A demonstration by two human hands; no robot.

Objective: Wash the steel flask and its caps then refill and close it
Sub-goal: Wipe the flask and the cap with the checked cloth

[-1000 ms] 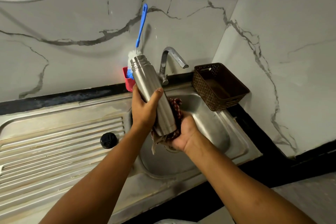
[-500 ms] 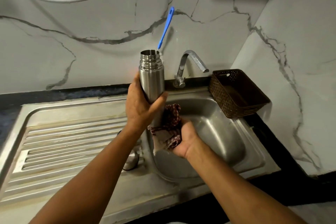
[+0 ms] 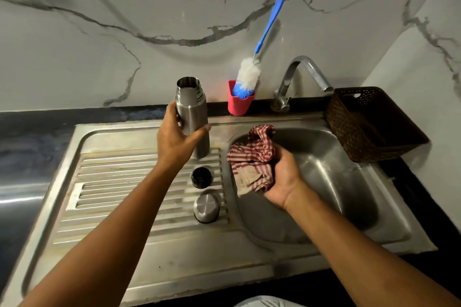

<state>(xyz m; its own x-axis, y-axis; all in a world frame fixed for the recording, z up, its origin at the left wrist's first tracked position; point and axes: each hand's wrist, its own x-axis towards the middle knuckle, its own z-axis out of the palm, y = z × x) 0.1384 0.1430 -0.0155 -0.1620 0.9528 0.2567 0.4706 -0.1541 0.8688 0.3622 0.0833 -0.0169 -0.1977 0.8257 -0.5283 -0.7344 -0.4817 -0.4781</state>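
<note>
My left hand (image 3: 175, 138) grips the open steel flask (image 3: 192, 111) upright, its base at the top of the ribbed drainboard (image 3: 119, 182). My right hand (image 3: 283, 179) holds a crumpled red-and-white checked cloth (image 3: 252, 159) over the left edge of the sink bowl (image 3: 331, 182). The cloth and the flask are apart. On the drainboard's right side lie a black inner cap (image 3: 201, 177) and, nearer to me, a steel outer cap (image 3: 206, 207).
A steel tap (image 3: 301, 77) stands behind the bowl, with no water running. Left of it a red cup (image 3: 239, 104) holds a blue-handled bottle brush (image 3: 264, 37). A brown woven basket (image 3: 369, 124) sits at the sink's right rear corner. Marble walls close the back and right.
My left hand has carried the flask left, away from the cloth, and stood it upright at the drainboard. My right hand keeps the cloth over the bowl. The view has shifted, showing both caps.
</note>
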